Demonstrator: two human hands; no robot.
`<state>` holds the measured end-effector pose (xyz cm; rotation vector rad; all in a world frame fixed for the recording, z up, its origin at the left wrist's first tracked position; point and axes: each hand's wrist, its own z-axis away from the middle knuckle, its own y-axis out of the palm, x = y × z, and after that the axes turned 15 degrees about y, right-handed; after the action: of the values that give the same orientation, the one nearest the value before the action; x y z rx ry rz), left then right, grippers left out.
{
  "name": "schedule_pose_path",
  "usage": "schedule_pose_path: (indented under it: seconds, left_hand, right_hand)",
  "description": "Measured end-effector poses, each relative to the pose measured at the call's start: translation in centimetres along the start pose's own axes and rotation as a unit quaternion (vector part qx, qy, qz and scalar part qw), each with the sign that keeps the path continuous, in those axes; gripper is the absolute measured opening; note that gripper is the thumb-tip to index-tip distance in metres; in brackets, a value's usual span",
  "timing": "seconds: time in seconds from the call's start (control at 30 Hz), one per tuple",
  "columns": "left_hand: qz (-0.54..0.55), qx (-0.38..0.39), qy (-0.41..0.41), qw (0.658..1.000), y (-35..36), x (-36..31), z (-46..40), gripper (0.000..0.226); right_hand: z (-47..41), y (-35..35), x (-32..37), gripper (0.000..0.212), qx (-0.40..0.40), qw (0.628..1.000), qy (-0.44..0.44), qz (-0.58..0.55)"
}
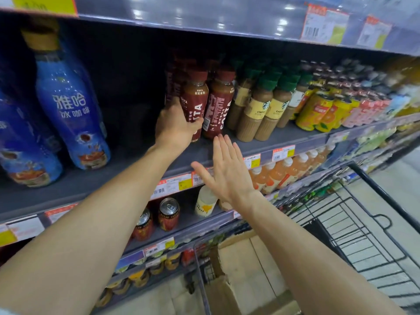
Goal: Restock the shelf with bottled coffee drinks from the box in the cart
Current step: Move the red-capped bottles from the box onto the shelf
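My left hand is wrapped around a dark red Costa coffee bottle that stands on the grey shelf. A second Costa bottle stands right beside it, with more of them behind in the dark. My right hand hovers flat in front of the shelf edge, fingers spread, holding nothing. Its fingertips are just below the second bottle. A cardboard box sits in the black wire cart below; its contents are not visible.
Large blue iced-coffee bottles stand at the shelf's left, with a dark gap between them and the Costa bottles. Green-capped Starbucks bottles and yellow juice bottles fill the right. Cans and orange drinks sit on the shelf below.
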<state>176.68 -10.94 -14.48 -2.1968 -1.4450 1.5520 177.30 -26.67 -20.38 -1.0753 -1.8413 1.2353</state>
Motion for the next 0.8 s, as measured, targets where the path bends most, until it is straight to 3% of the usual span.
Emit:
schedule_pose_path:
  seconds: [0.2,0.33,0.4,0.47,0.53,0.6,0.8]
  left_hand:
    - [0.003,0.015,-0.005,1.000,-0.1,0.4,-0.2,0.061]
    - [-0.075,0.019,-0.014,0.997,0.2,0.2,2.6,0.099]
    - [-0.139,-0.030,0.043,0.989,0.3,-0.3,5.3,0.102]
    - [-0.163,-0.043,0.192,0.967,0.3,-0.9,8.0,0.085]
    - [-0.159,0.007,0.342,0.926,1.1,-1.4,10.0,0.072]
    - [-0.158,0.081,0.409,0.895,2.7,-2.0,11.6,0.066]
    - [-0.233,0.227,0.362,0.874,10.5,-3.2,15.3,0.068]
  right_hand:
    - [-0.2,0.4,-0.1,0.100,0.020,1.000,0.012,-0.006]
    - [0.8,0.2,-0.4,0.097,0.018,0.999,0.005,-0.040]
    - [2.4,0.3,-1.2,0.092,0.020,0.997,-0.024,-0.071]
    - [4.2,0.8,-2.7,0.089,0.014,0.993,-0.068,-0.092]
    - [5.5,1.7,-4.8,0.085,0.012,0.989,-0.111,-0.098]
    - [6.5,2.8,-7.3,0.083,0.030,0.987,-0.128,-0.095]
    - [8.6,4.5,-16.0,0.088,0.120,0.988,-0.091,-0.046]
